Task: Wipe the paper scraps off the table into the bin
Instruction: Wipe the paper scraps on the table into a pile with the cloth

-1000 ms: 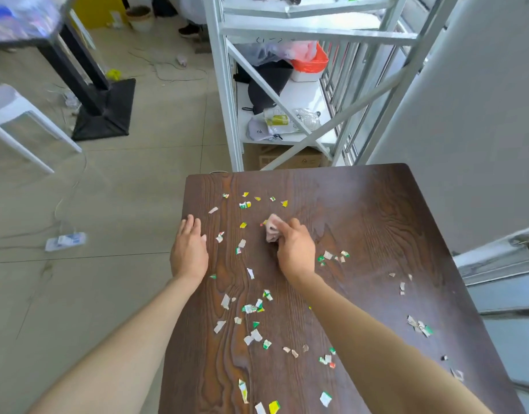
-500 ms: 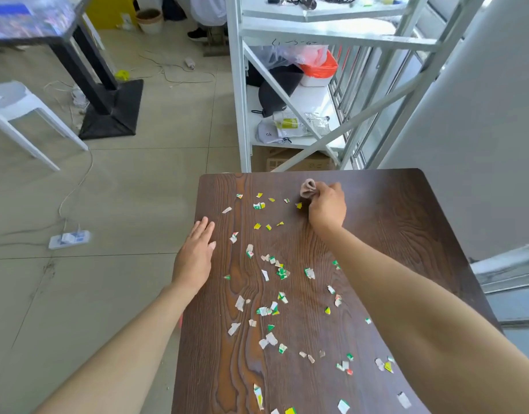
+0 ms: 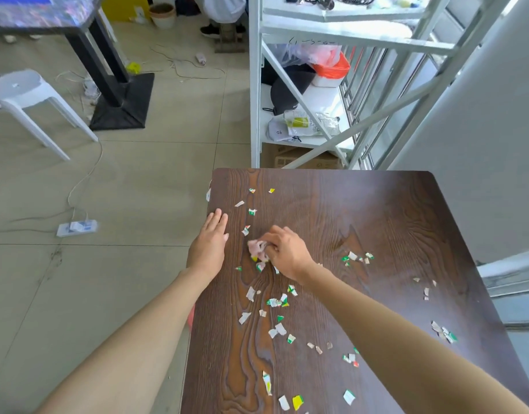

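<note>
gripping pink cloth, right hand half-hiding it

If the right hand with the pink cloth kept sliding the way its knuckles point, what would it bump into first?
Probably the left hand, lying flat at the table's left edge. The right hand and its cloth point leftward at it, with only a few paper scraps between.

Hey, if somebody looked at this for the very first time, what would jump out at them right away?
Probably the bright paper scraps strewn over the dark wooden table, thickest down its left half. Next, the right hand at the middle of the table, bunching a pinkish cloth against the surface, with the left hand lying flat at the table's left edge. Behind the table stands a cluttered white metal shelf.
</note>
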Tool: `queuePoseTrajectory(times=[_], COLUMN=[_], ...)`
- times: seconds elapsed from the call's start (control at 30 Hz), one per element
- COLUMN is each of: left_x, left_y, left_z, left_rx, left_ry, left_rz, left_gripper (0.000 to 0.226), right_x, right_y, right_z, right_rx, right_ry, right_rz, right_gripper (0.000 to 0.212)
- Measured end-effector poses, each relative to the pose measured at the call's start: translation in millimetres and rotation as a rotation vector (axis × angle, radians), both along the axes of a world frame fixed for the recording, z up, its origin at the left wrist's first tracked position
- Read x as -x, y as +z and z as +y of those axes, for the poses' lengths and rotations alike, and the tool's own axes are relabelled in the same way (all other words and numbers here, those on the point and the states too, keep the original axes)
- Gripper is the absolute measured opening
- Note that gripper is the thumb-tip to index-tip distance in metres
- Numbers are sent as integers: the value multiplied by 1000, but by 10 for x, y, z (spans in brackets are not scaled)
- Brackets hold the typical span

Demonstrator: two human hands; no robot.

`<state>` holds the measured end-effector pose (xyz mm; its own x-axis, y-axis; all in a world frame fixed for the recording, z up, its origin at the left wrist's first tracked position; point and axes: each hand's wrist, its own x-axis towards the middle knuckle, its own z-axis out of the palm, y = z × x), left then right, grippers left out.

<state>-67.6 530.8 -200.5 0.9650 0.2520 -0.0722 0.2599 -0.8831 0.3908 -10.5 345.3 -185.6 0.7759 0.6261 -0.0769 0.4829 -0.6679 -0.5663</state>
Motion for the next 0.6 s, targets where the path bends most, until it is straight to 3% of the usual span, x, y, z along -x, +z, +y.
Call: queuePoseTrajectory(times=[0.1, 0.23, 0.4, 0.6], left_x=[11, 38, 187, 178], left_y=[39, 76, -1, -136], left_z=[-19, -8, -22, 40], left_rx=[22, 68, 67, 98], left_ry=[16, 28, 8, -43], left_rz=[2, -19, -59, -81], left_gripper=[49, 50, 50, 51], right_x=[22, -352, -976, -1115], right_y=[119, 334, 267, -19], right_z=[-101, -118, 160, 653], right_rx=[21, -140, -85, -21], right_ry=[66, -330, -655, -553], right_rz=[51, 43, 5, 24], right_gripper=[39, 17, 26, 30])
